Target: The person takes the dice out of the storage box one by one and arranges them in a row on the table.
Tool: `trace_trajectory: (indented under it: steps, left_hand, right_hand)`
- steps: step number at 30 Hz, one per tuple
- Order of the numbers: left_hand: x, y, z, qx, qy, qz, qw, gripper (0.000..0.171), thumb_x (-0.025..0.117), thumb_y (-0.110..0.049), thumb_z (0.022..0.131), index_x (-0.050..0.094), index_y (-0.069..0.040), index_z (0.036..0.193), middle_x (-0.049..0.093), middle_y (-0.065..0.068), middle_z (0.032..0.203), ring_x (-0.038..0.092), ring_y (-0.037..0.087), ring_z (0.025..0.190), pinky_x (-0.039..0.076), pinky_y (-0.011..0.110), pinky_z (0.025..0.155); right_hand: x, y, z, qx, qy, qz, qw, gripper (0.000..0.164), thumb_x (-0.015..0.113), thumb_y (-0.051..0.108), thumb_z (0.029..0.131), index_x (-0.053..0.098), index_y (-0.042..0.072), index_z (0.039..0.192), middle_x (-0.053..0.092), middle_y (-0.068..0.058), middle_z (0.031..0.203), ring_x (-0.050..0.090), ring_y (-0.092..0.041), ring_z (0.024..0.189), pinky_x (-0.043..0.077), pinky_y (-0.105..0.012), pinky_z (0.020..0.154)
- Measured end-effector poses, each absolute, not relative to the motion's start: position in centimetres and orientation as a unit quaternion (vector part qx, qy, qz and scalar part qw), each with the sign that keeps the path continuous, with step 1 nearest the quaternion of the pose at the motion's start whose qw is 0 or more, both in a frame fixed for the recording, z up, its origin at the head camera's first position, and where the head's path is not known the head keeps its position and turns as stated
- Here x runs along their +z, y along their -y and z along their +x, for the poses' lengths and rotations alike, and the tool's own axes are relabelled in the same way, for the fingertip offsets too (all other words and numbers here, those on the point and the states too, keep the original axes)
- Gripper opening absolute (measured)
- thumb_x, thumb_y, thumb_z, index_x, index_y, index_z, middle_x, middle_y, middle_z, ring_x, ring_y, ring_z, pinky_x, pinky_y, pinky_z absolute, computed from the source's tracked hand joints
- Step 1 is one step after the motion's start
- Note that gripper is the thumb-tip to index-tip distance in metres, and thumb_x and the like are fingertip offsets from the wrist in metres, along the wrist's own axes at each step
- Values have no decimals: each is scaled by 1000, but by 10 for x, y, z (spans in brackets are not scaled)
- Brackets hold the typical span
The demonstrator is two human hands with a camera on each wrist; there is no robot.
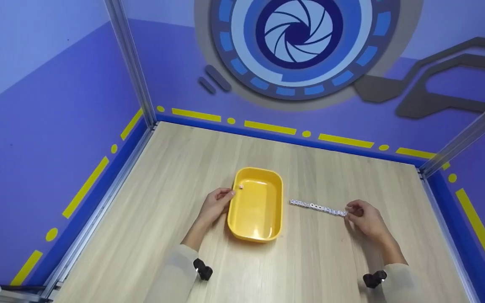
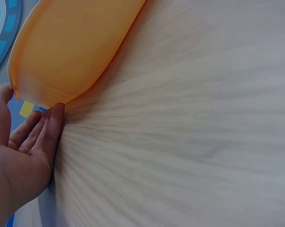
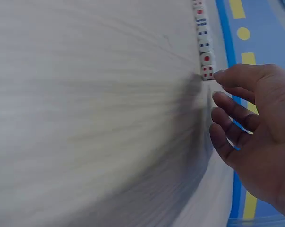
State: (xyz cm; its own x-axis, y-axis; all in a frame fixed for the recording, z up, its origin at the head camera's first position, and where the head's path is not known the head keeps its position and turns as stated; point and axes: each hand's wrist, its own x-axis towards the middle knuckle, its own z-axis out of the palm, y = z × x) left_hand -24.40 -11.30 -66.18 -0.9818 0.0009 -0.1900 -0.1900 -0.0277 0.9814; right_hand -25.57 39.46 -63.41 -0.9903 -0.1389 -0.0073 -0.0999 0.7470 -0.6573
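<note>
A yellow box (image 1: 255,240) without a lid stands in front of me, with one small die (image 1: 241,187) inside at its far left. My left hand (image 1: 217,206) holds the box's left side; in the left wrist view its thumb (image 2: 4,92) lies at the rim and its fingertips reach the lower wall. To the right of the box runs a straight row of white dice (image 1: 318,207) with red and blue pips. At the row's right end is my right hand (image 1: 366,219), its thumb tip (image 3: 220,75) against the edge of the end die (image 3: 207,72), other fingers loosely bent.
The pale wooden table (image 1: 310,269) is bounded by blue-purple panels (image 1: 175,75) with yellow dashes. Metal posts (image 1: 131,63) rise at the far corners. A black wrist camera (image 1: 203,269) sits on each sleeve.
</note>
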Motion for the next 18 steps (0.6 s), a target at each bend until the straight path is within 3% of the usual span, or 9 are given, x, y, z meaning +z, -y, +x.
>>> trace_trajectory:
  steps: [9,18]
  left_hand:
    - [-659,115,-242,707,-700,-76,66,45,67,-42,94,62,-8,124,65,16,119,68,25,100,59,32,78]
    - [-661,113,-241,729,-679,-53,70,50,68,-42,94,61,-6,127,63,20,122,67,31,104,59,37,81]
  right_hand:
    - [-617,-341,-271,-420,-901,-94,-46,29,69,4,91,63,-1,119,65,-15,106,59,-26,97,49,-17,74]
    - [-607,-242,-285,-479,-866,-136,-39,22,72,11,91,68,6,112,67,-6,104,61,-22,98,54,-36,83]
